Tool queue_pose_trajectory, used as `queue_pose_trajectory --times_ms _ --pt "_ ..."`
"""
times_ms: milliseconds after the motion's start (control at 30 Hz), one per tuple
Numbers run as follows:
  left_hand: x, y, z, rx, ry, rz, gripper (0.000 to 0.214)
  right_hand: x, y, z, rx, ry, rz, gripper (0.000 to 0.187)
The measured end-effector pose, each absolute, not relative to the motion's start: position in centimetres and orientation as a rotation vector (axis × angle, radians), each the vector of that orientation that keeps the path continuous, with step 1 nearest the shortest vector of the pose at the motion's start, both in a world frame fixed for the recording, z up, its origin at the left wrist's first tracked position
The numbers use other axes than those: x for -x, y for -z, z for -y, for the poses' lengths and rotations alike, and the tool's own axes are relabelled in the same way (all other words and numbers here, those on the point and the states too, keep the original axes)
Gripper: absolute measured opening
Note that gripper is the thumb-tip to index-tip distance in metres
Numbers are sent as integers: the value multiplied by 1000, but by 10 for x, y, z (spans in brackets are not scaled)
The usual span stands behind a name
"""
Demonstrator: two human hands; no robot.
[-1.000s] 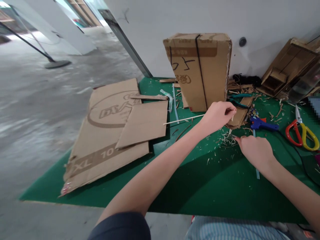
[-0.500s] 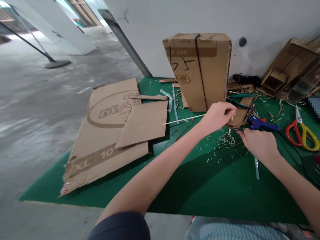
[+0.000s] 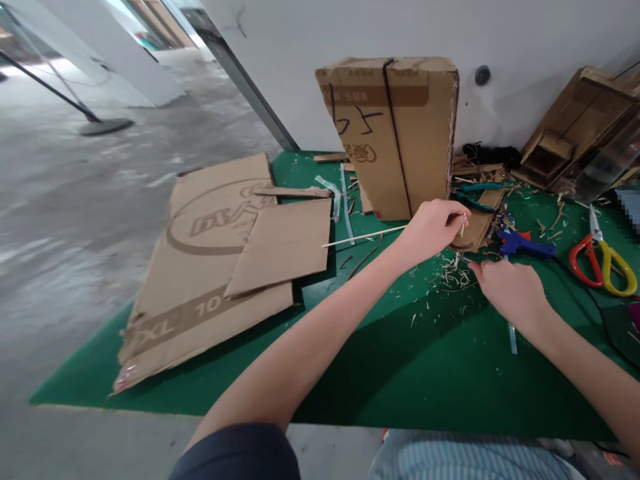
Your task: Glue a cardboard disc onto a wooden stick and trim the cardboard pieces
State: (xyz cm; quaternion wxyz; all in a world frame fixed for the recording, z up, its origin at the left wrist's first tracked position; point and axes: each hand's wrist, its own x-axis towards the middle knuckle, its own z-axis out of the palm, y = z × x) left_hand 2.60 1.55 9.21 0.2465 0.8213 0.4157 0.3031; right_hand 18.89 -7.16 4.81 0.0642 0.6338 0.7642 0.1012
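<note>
My left hand (image 3: 434, 230) is closed around a thin wooden stick (image 3: 364, 236), whose long end sticks out to the left past my wrist. A short pale tip shows under the fingers. Just to the right and lower, my right hand (image 3: 513, 287) is wrapped round a tool whose narrow metal blade (image 3: 466, 259) pokes out past the thumb. Its handle is hidden in the fist. Curly wood shavings (image 3: 454, 275) lie on the green tabletop (image 3: 400, 380) beneath the hands. A flat piece of cardboard (image 3: 477, 230) lies just behind them.
A tall cardboard box (image 3: 425, 140) stands behind my left hand. Cardboard sheets (image 3: 200, 267) lie at the left. To the right are a blue glue gun (image 3: 527, 245), red-and-yellow scissors (image 3: 603, 257) and teal-handled pliers (image 3: 475, 200). A cardboard construction (image 3: 565, 133) leans at the back right.
The whole view has shifted slightly. My right hand and its blade have drawn a little away from the stick's tip; my left hand keeps its hold.
</note>
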Motion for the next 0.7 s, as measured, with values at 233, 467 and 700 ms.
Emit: queue_pose_trajectory --times_ms 233,467,700 --pt "-25 -95 -14 -2260 -800 -1126 26 -187 -45 75 -1872 -225 -2318 57" --pt "-24 -93 -16 -2266 -815 -1134 23 -191 -52 75 -1934 -314 -2343 56" --pt "-25 -95 -14 -2267 -823 -1128 23 -191 -50 70 -1963 -375 -2316 58"
